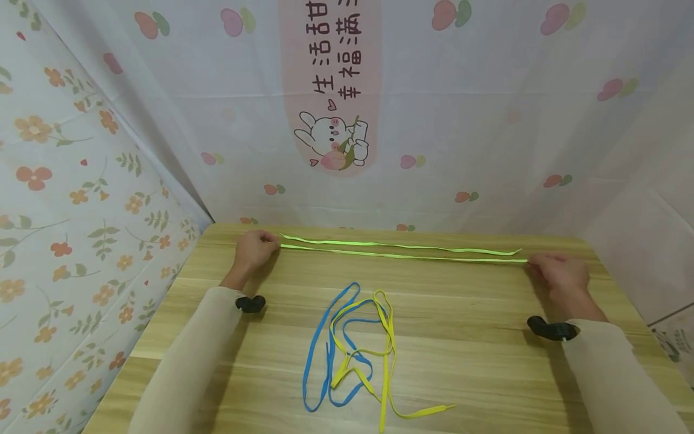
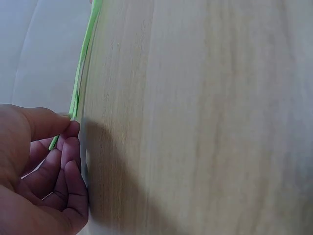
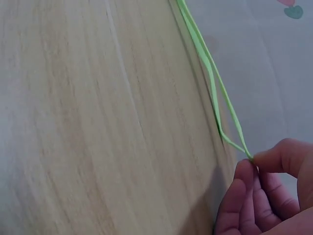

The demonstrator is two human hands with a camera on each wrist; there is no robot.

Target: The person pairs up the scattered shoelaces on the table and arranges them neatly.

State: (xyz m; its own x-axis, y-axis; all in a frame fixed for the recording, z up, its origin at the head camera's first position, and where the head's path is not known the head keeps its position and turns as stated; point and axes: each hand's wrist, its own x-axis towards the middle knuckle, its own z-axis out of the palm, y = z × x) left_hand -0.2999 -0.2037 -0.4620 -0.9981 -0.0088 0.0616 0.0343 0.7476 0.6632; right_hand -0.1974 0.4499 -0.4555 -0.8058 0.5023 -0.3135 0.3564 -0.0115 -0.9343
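A light green shoelace [image 1: 401,256] stretches nearly straight between both hands near the table's back edge. My left hand [image 1: 253,248] pinches its left end between thumb and forefinger; in the left wrist view a short tip of the lace [image 2: 53,143] sticks out below the thumb. At the other end, my right hand [image 1: 561,274] pinches the lace with thumb and forefinger. Just behind runs a second light green length [image 1: 374,244], roughly parallel, with its right end bent. In the right wrist view, two green strands [image 3: 213,93] converge at the right fingertips.
Nearer the front of the wooden table [image 1: 477,349], a blue shoelace [image 1: 305,380] and a yellow shoelace [image 1: 385,386] lie in loose, overlapping loops. A printed curtain [image 1: 423,120] hangs right behind the table, and a floral one [image 1: 70,241] hangs along the left.
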